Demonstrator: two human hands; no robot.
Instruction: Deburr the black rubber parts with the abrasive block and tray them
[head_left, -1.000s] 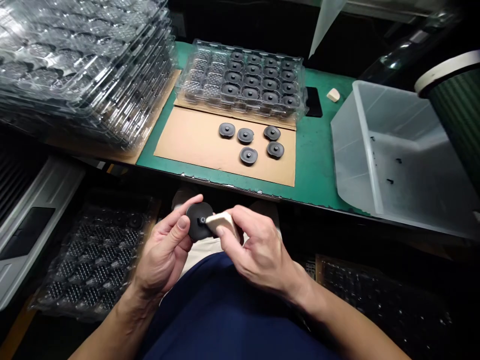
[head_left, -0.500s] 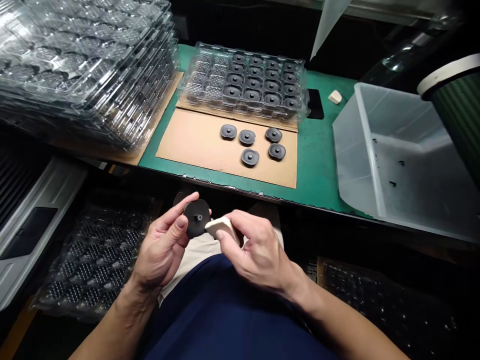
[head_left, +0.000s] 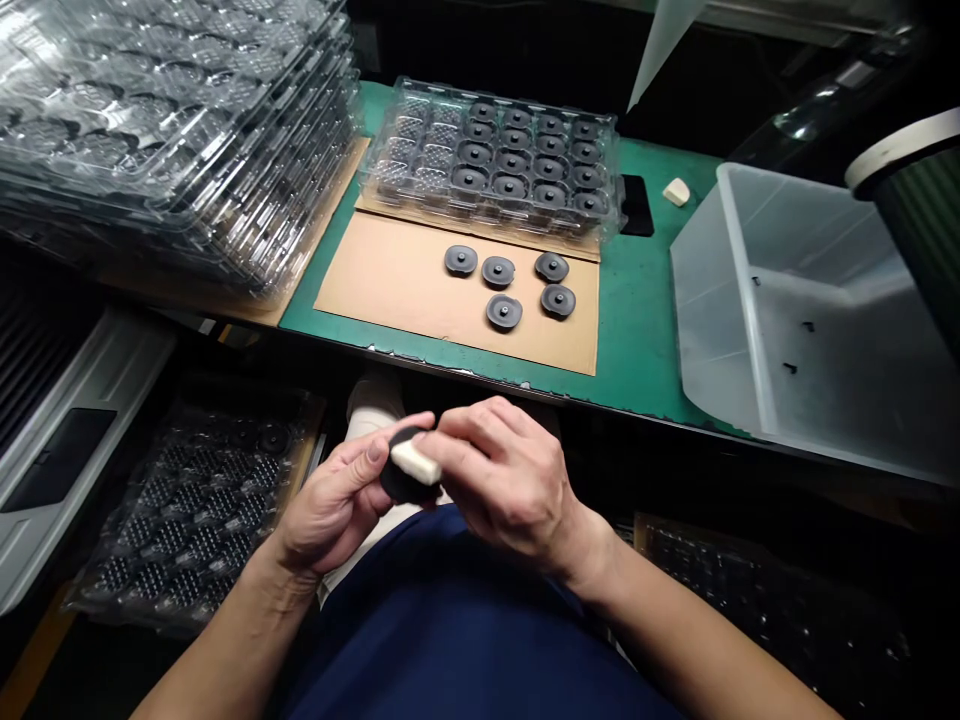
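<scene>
Over my lap, my left hand (head_left: 341, 495) grips a round black disc-shaped part (head_left: 401, 487) by its edge, between thumb and fingers. My right hand (head_left: 506, 475) pinches a cream-coloured block (head_left: 417, 463), which looks like a sponge or eraser, against the disc's face. The block covers the middle of the disc. On the cardboard sheet (head_left: 405, 310) ahead lie several similar dark discs (head_left: 504, 312), each with a small central stub. Behind them a clear plastic tray (head_left: 420, 182) has discs in its right-hand columns, while its two left columns show bare pockets.
Tall stacks of clear trays (head_left: 247, 200) rise at the left. A translucent bin (head_left: 712, 330) with a few small black bits stands at the right. Near it are another cream block (head_left: 676, 192) and a flat black object (head_left: 636, 205). The green bench's front edge (head_left: 450, 366) is chipped.
My right hand has moved left and brought the cream block from the disc's edge onto its face. The disc has shifted slightly right and down, tilting.
</scene>
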